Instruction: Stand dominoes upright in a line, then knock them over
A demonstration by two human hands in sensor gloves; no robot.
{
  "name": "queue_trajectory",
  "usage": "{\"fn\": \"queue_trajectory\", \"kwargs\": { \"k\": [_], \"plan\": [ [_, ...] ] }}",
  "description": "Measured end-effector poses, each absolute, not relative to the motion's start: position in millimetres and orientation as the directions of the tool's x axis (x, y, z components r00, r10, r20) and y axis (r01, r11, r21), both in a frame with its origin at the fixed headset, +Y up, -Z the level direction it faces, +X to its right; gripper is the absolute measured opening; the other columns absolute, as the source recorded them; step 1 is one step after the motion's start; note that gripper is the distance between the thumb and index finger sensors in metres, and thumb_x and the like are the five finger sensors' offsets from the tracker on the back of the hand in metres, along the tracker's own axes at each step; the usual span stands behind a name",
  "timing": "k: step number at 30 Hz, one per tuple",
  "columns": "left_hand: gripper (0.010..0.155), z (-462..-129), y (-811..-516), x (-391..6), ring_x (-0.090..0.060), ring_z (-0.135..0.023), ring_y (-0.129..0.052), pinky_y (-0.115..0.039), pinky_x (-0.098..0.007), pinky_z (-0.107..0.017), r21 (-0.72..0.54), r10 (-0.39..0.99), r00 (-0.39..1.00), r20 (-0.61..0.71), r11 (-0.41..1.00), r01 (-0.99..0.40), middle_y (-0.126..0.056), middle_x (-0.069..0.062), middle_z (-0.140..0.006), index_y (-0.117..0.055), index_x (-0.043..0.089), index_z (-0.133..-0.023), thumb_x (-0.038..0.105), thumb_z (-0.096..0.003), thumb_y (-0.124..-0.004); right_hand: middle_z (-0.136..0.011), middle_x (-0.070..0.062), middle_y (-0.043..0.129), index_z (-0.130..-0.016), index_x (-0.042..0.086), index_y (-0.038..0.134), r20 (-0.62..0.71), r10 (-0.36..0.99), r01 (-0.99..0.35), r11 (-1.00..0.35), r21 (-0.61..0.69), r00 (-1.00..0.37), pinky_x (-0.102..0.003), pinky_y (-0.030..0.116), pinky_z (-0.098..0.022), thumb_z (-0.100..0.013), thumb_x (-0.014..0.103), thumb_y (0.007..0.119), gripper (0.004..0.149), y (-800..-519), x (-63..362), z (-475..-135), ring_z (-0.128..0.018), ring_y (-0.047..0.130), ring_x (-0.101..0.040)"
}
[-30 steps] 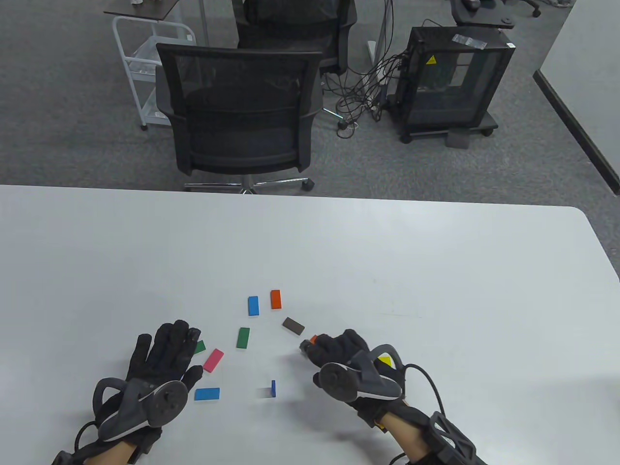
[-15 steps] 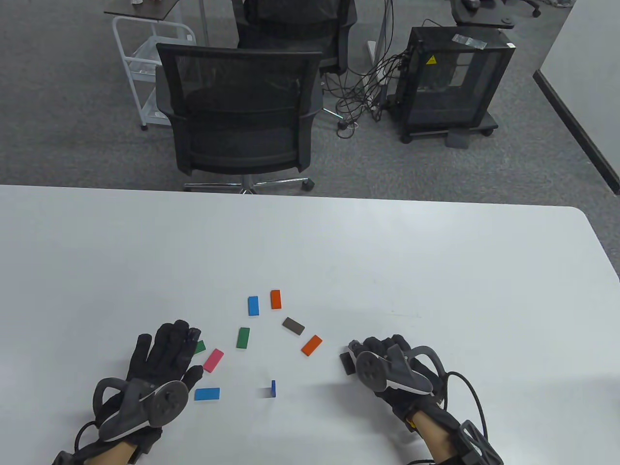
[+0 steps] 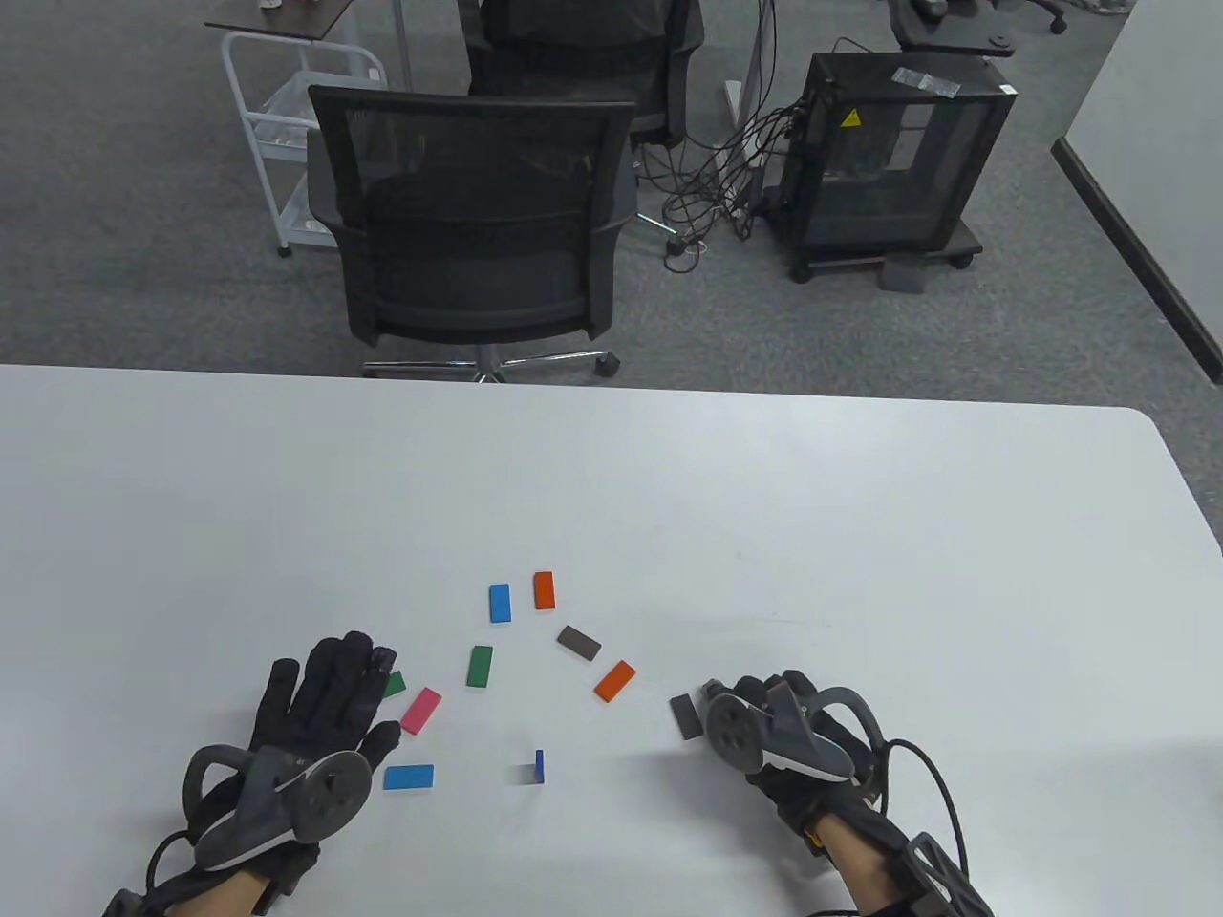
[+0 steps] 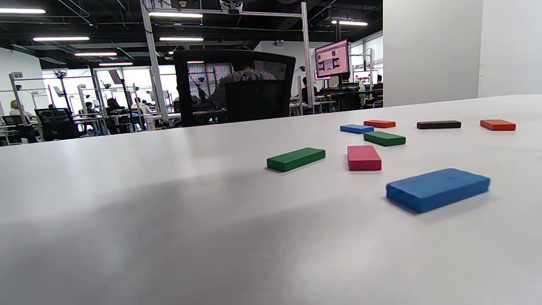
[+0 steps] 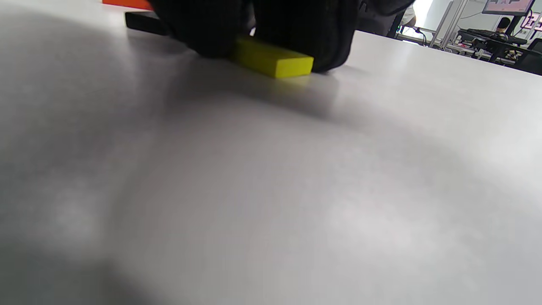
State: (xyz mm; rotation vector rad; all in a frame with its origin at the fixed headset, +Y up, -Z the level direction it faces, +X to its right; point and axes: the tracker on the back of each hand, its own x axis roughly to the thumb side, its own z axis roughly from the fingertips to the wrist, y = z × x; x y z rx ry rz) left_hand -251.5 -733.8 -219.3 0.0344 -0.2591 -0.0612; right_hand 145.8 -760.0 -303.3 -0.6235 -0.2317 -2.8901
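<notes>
One dark blue domino (image 3: 540, 766) stands upright near the table's front. Several others lie flat: blue (image 3: 500, 603), orange (image 3: 544, 589), brown (image 3: 579, 643), green (image 3: 480, 666), orange (image 3: 614, 680), dark grey (image 3: 685, 716), pink (image 3: 420, 710) and blue (image 3: 409, 777). My left hand (image 3: 330, 673) lies flat and open, its fingers partly covering a green domino (image 3: 394, 684). My right hand (image 3: 750, 695) sits curled just right of the dark grey domino. In the right wrist view its fingers (image 5: 305, 34) pinch a yellow domino (image 5: 273, 60) that lies flat on the table.
The white table (image 3: 860, 535) reaches to a rounded far right corner. Beyond its far edge stand a black mesh chair (image 3: 473, 210), a white cart (image 3: 277, 124) and a black cabinet (image 3: 889, 162) with cables. The left wrist view shows the flat dominoes, the nearest blue (image 4: 438, 189).
My right hand has left the orange domino and moved right, settling over the yellow domino beside the dark grey one. The left hand has stayed still.
</notes>
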Motion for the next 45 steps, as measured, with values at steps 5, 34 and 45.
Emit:
{"fn": "queue_trajectory", "kwargs": {
  "k": [5,34,45],
  "plan": [
    [0.067,-219.2,-733.5,-251.1,-0.039,-0.122,-0.031,-0.024,-0.057,-0.088,0.042,-0.066,0.964,0.258,0.997,0.057,-0.029,-0.012,-0.134,-0.029,0.018,-0.128,0.053,-0.0702,-0.039,-0.093,-0.013,0.077,-0.106,0.023,0.065,0.436,-0.109,0.157,-0.985,0.075,-0.893,-0.054,0.056,-0.075,-0.054,0.038,0.076,0.056,-758.9,146.1,-301.6,-0.077,0.084,-0.023],
    [0.068,-217.8,-733.1,-248.0,-0.039,-0.122,-0.032,-0.024,-0.057,-0.088,0.046,-0.072,0.960,0.270,0.997,0.061,-0.029,-0.012,-0.134,-0.029,0.018,-0.128,0.053,-0.0702,-0.039,-0.098,-0.005,0.075,-0.109,0.026,0.058,0.748,0.114,-0.111,-0.992,0.054,-0.654,-0.054,0.054,-0.076,-0.055,0.037,0.077,0.058,-733.0,23.3,-259.4,-0.083,0.084,-0.025],
    [0.068,-217.5,-733.1,-247.7,-0.039,-0.122,-0.031,-0.024,-0.057,-0.088,0.045,-0.074,0.960,0.269,0.997,0.064,-0.029,-0.012,-0.134,-0.028,0.018,-0.128,0.053,-0.0702,-0.039,-0.100,-0.002,0.076,-0.109,0.027,0.058,0.742,0.101,-0.080,-0.995,0.065,-0.663,-0.053,0.053,-0.077,-0.055,0.038,0.078,0.059,-743.8,18.9,-260.7,-0.088,0.081,-0.026]
  ]
}}
